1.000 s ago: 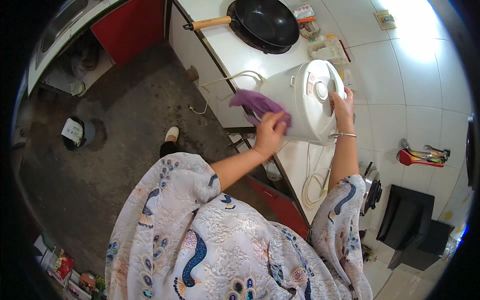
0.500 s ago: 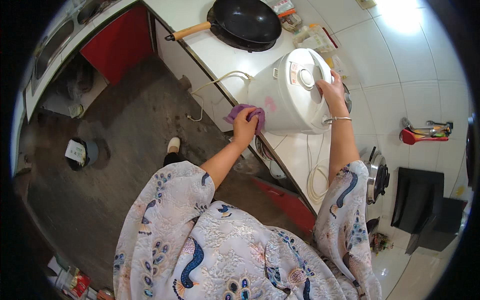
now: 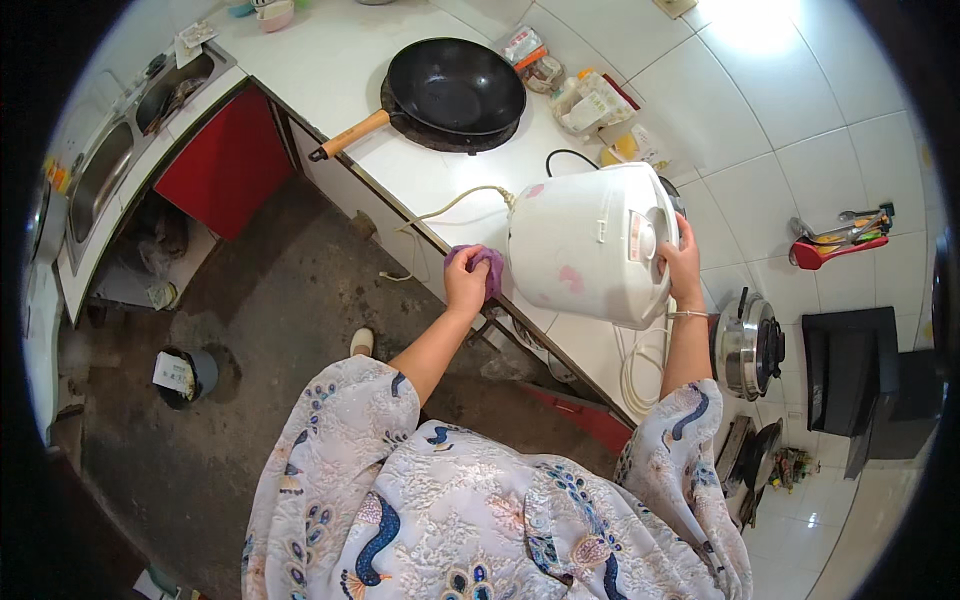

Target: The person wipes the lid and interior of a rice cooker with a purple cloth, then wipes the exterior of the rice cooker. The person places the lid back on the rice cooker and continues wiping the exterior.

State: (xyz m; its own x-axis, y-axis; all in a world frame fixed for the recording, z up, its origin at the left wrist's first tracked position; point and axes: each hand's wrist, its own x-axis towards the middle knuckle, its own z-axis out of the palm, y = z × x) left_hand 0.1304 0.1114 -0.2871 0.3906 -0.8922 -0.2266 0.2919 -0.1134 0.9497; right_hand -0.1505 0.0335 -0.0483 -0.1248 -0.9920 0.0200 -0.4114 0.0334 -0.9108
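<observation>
A white rice cooker [image 3: 585, 240] with pink flower marks lies tipped over at the counter's front edge, its lid side facing right. My right hand [image 3: 683, 268] is closed round the handle by the lid, with part of the fingers hidden behind it. In my left hand [image 3: 466, 285] is a bunched purple cloth [image 3: 494, 272], pinched just left of the cooker's side. A pale power cord [image 3: 462, 203] runs from the cooker's base end and over the counter edge.
Behind the cooker a black wok [image 3: 455, 90] with a wooden handle sits on the counter [image 3: 320, 75]. Packets [image 3: 590, 103] line the tiled wall. A coiled white cord [image 3: 632, 383] and a steel pot [image 3: 740, 345] are to the right. A bin [image 3: 200, 375] stands on the floor.
The rice cooker has tipped further over, showing more of its side and less of its lid top. My right hand has come down with its handle. My left hand still holds the cloth.
</observation>
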